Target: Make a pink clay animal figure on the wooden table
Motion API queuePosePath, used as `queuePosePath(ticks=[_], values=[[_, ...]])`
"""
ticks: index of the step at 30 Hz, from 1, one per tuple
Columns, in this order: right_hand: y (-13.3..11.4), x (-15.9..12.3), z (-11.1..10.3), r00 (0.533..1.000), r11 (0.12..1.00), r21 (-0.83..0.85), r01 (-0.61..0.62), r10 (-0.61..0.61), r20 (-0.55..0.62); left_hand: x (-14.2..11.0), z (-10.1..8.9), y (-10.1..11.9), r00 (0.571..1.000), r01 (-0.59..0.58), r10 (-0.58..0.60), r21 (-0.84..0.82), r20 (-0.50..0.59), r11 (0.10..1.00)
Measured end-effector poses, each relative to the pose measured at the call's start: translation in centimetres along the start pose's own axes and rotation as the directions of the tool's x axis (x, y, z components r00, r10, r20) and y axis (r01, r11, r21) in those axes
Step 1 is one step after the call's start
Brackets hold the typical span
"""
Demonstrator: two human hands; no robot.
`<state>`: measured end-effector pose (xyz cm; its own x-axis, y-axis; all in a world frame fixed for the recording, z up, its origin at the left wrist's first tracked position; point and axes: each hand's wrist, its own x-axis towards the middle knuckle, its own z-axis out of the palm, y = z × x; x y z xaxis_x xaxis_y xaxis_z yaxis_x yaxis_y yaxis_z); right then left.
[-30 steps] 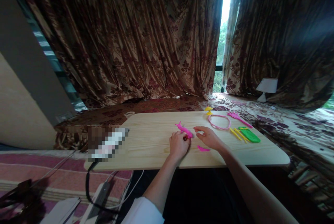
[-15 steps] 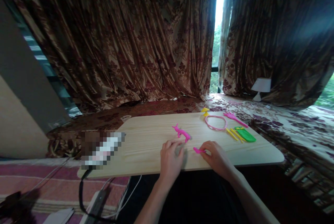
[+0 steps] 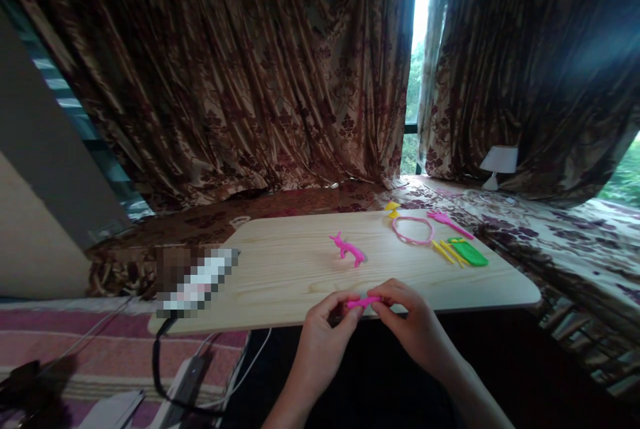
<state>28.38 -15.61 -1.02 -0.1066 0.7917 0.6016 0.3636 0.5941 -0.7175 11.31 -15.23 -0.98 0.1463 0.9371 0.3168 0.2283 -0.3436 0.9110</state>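
A thin pink strip of what looks like modelling clay [image 3: 365, 301] stretches between my two hands, just above the table's near edge. My left hand [image 3: 327, 325] pinches its left end between thumb and fingertips. At its right end, the thumb and fingers of my right hand [image 3: 411, 315] are closed on it. Beyond the hands, a small pink animal figure [image 3: 349, 249] with ears and legs stands on the wooden table [image 3: 285, 269].
On the table's right side lie a pink ring [image 3: 413, 231], a pink hand-shaped piece [image 3: 450, 223], yellow sticks [image 3: 444, 252] and a green flat piece [image 3: 470, 253]. A yellow piece [image 3: 393, 209] is at the far edge. A blurred object [image 3: 200, 282] lies left; a lamp [image 3: 499, 161] stands behind.
My left hand has moved right and taken hold of the pink strip's other end. My right hand has drawn the strip nearer to me and leftward. The animal figure stays on the table.
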Motion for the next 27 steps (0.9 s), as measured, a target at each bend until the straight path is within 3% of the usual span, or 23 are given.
queuePosePath(ticks=[10,16,20,27], values=[[-1.6,-0.2,-0.3,0.998,0.993,0.115,-0.029,0.022,0.065,-0.6,-0.7,1.6,1.0,-0.001,0.001,-0.029,0.005,1.0],[-2.1,-0.2,-0.2,0.997,0.996,0.066,-0.066,0.063,0.051,-0.9,-0.3,2.6,0.997,-0.025,0.028,-0.034,0.073,0.999],[-1.9,-0.7,0.2,0.994,0.988,0.114,-0.109,0.104,0.042,-0.9,-0.2,2.2,0.997,0.018,-0.015,-0.044,0.072,0.999],[-2.2,-0.7,0.5,0.994,0.997,0.08,-0.018,0.009,0.106,-0.8,-0.3,1.0,0.989,0.105,-0.091,-0.12,0.113,0.987]])
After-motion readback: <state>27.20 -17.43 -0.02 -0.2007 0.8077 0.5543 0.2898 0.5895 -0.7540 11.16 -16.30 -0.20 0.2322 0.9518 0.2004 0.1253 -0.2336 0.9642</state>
